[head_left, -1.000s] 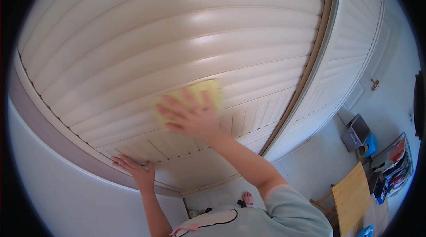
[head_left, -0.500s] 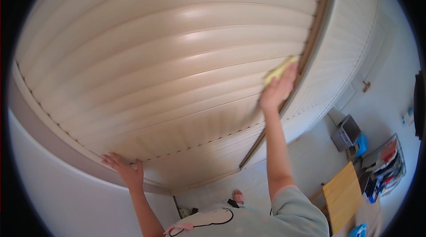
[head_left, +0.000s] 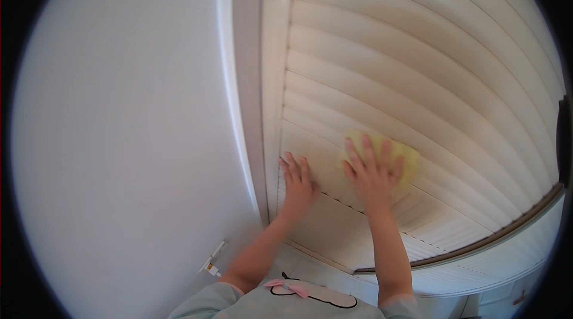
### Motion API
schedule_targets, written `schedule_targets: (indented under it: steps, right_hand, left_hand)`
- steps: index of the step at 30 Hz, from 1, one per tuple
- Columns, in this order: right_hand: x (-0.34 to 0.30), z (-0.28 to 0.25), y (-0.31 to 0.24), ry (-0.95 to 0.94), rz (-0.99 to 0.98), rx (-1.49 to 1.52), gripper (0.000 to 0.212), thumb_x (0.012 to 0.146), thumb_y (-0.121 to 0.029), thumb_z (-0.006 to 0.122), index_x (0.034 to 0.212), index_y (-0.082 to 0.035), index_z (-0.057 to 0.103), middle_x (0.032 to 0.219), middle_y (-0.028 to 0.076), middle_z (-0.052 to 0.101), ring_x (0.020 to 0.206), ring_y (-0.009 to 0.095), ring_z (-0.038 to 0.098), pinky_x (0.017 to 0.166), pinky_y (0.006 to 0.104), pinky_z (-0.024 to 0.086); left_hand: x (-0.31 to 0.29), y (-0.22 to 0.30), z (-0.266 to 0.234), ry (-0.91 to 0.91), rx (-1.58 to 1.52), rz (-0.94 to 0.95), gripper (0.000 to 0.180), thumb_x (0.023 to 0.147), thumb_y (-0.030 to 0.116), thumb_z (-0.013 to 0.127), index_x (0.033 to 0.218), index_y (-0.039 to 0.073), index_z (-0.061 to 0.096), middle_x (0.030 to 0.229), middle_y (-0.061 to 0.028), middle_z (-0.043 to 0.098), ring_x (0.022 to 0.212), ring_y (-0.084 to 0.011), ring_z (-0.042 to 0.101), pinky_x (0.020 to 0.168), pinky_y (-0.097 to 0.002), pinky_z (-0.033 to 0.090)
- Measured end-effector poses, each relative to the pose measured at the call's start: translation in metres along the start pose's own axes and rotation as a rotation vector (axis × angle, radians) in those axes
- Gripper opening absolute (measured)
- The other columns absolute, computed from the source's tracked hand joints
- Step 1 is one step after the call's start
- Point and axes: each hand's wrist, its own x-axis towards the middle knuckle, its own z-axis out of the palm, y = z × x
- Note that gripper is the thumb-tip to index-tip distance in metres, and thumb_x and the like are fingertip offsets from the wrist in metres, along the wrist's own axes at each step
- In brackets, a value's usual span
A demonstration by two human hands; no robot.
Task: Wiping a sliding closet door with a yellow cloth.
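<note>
My right hand (head_left: pixel 374 178) presses a yellow cloth (head_left: pixel 409 160) against the cream ribbed door panel (head_left: pixel 382 74). Its fingers lie spread over the cloth, and the cloth's edges stick out around them, slightly smeared by motion. To the left, my left hand (head_left: pixel 296 187) rests open on the same panel, close to its left edge, with the fingers spread and nothing held.
A pinkish frame strip (head_left: pixel 248 50) runs up beside the panel, bordering a wide white surface (head_left: pixel 125 116). Low on the left is a white power strip with a plug (head_left: pixel 213 259). A brown edge strip (head_left: pixel 507 235) curves along the panel's right side.
My view has swung left. My right hand has moved the cloth from near the brown edge strip leftward across the panel, closer to my left hand. My left hand remains on the panel's left side.
</note>
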Motion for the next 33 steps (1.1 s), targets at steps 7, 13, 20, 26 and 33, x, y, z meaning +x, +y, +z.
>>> schedule_targets:
  steps: [7, 13, 20, 26, 33]
  right_hand:
    - [0.151, 0.017, -0.101, 0.062, -0.156, 0.179, 0.063, 0.091, -0.051, 0.048, 0.149, -0.032, 0.033, 0.156, -0.009, 0.027, 0.142, 0.020, 0.030, 0.116, 0.0489, 0.017]
    - [0.104, 0.038, -0.127, 0.005, -0.297, 0.178, 0.067, 0.091, -0.047, 0.050, 0.150, -0.023, 0.031, 0.158, -0.009, 0.021, 0.145, 0.022, 0.023, 0.117, 0.0453, 0.017]
    - [0.131, 0.014, -0.068, -0.020, -0.237, 0.346, 0.067, 0.087, -0.044, 0.057, 0.148, -0.029, 0.034, 0.157, -0.011, 0.024, 0.143, 0.021, 0.026, 0.115, 0.0489, 0.022]
    - [0.123, 0.033, -0.074, -0.035, -0.436, 0.320, 0.072, 0.092, -0.041, 0.052, 0.153, -0.021, 0.020, 0.160, -0.006, 0.015, 0.146, 0.027, 0.014, 0.118, 0.0507, 0.015]
    - [0.033, 0.025, -0.081, -0.216, -0.626, 0.106, 0.072, 0.090, -0.039, 0.054, 0.153, -0.022, 0.023, 0.157, -0.011, 0.022, 0.145, 0.019, 0.021, 0.115, 0.0391, 0.024]
  left_hand:
    - [-0.005, 0.001, 0.005, -0.083, -0.036, 0.006, 0.083, 0.079, 0.011, 0.066, 0.143, -0.012, 0.018, 0.144, -0.0483, 0.000, 0.130, -0.0701, 0.002, 0.107, -0.0699, 0.018]
    - [-0.003, -0.001, 0.003, -0.086, -0.007, 0.038, 0.079, 0.079, 0.008, 0.065, 0.143, -0.010, 0.021, 0.147, -0.0441, 0.004, 0.132, -0.0679, 0.006, 0.108, -0.0678, 0.019]
    - [-0.023, 0.009, -0.001, -0.147, -0.279, -0.170, 0.094, 0.077, 0.007, 0.067, 0.147, -0.009, 0.006, 0.148, -0.0418, -0.003, 0.136, -0.0623, 0.005, 0.109, -0.0631, 0.021]
    - [-0.025, 0.037, 0.006, -0.203, -0.246, -0.255, 0.102, 0.073, 0.004, 0.066, 0.148, -0.006, -0.002, 0.151, -0.0369, -0.010, 0.140, -0.0572, -0.001, 0.105, -0.0662, 0.028]
    - [-0.031, 0.024, 0.006, -0.376, -0.009, -0.232, 0.101, 0.071, 0.001, 0.065, 0.147, -0.010, 0.000, 0.151, -0.0377, -0.009, 0.141, -0.0540, -0.001, 0.107, -0.0642, 0.025]
